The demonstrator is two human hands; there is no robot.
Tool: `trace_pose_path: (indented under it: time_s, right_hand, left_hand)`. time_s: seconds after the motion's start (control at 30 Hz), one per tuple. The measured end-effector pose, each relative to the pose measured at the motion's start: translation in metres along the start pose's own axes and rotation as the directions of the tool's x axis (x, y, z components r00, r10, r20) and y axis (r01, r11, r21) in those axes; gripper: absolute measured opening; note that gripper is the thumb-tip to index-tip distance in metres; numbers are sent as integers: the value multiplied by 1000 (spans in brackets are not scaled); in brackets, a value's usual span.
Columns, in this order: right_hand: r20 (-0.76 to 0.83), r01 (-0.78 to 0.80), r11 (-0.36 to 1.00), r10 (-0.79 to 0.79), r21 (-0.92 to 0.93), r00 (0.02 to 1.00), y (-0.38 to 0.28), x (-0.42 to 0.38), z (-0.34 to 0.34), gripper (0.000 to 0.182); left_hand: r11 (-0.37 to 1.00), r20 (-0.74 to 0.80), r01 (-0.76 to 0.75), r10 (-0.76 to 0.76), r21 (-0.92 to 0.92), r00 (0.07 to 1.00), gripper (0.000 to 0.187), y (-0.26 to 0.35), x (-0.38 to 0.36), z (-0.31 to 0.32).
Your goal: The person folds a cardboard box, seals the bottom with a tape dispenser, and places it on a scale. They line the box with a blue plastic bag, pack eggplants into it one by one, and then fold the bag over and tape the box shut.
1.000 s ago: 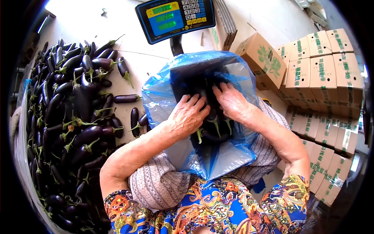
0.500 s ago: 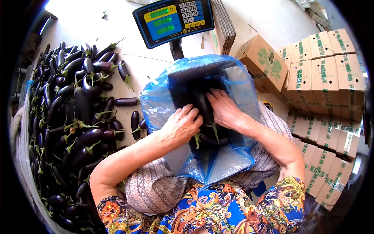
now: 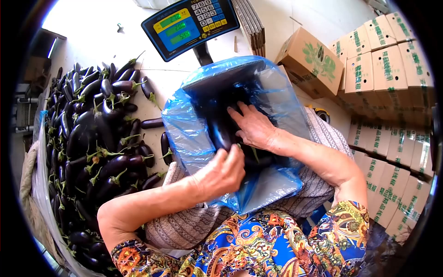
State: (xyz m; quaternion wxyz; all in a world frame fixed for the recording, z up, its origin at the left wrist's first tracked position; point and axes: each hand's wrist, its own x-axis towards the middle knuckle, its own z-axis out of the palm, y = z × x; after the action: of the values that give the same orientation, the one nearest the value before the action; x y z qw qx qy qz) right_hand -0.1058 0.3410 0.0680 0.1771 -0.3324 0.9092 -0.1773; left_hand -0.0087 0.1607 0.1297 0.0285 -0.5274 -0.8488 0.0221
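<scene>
A box lined with a blue plastic bag (image 3: 182,134) stands in front of me with dark eggplants inside. My left hand (image 3: 221,168) is closed at the lower end of an eggplant (image 3: 221,131) that lies lengthwise in the box. Reaching in from the right, my right hand (image 3: 254,127) rests with spread fingers over the dark eggplants beside it; its fingertips touch them. The deep inside of the box is too dark to make out.
Many eggplants (image 3: 106,171) are heaped on the left. Behind the box stands a scale display (image 3: 189,25), with flat cardboard (image 3: 249,27) beside it. A printed carton (image 3: 311,62) and stacked cartons (image 3: 392,69) are on the right.
My left hand has come down and closed at an eggplant's end. My right hand has shifted slightly left and spread. The scale's numbers have dropped, and the view has turned a little.
</scene>
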Motion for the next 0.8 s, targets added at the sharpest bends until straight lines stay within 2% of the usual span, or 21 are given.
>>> trace_pose_path:
  time_s: [0.03,0.07,0.1,0.17,0.23,0.3,0.33,0.4,0.47,0.57,0.6,0.67,0.73,0.8]
  right_hand:
    - [38,-19,999,17,31,999,-1,1,-3,76]
    - [77,-37,998,32,58,997,-2,3,-9,76]
    - [118,-57,995,47,82,992,-2,3,-13,76]
    - [71,-22,997,17,77,997,4,1,-6,76]
    - [52,-15,996,10,94,999,5,-2,-3,76]
    - [61,-10,993,3,118,998,6,-1,-4,76]
    - [10,-2,997,1,77,1000,4,-1,2,76]
    - [93,-61,994,53,86,994,0,1,-6,77]
    - [130,-110,991,100,73,986,-4,1,-7,77]
    - [100,-98,994,93,44,991,-5,0,-4,76]
    - [92,-111,988,101,105,991,-2,1,-5,72]
    - [-11,-37,991,39,131,999,8,-5,7,72]
    - [-58,3,978,9,208,998,12,-11,9,67]
    - [-87,13,983,3,184,996,9,-16,7,65]
  left_hand:
    - [998,-16,-32,33,50,999,34,12,3,-1]
    - [988,94,-107,97,107,991,32,22,8,-2]
    - [989,180,-145,139,21,974,26,27,10,12]
    - [998,310,-16,33,-57,950,21,23,21,24]
    - [982,328,-6,69,-189,942,14,6,26,18]
    - [977,279,0,61,-214,958,13,3,24,31]
    - [976,258,-11,68,-216,964,13,1,24,36]
    - [976,209,-40,85,-214,974,14,-3,27,42]
    - [981,240,-31,77,-189,968,13,0,29,42]
    - [985,298,-17,68,-172,952,14,-1,33,41]
    - [988,296,-12,58,-155,953,14,-1,34,48]
    - [996,289,-16,40,-85,957,15,-1,34,45]
    - [987,256,42,-2,-154,967,17,2,32,48]
    - [972,174,44,-4,-229,985,17,-5,28,45]
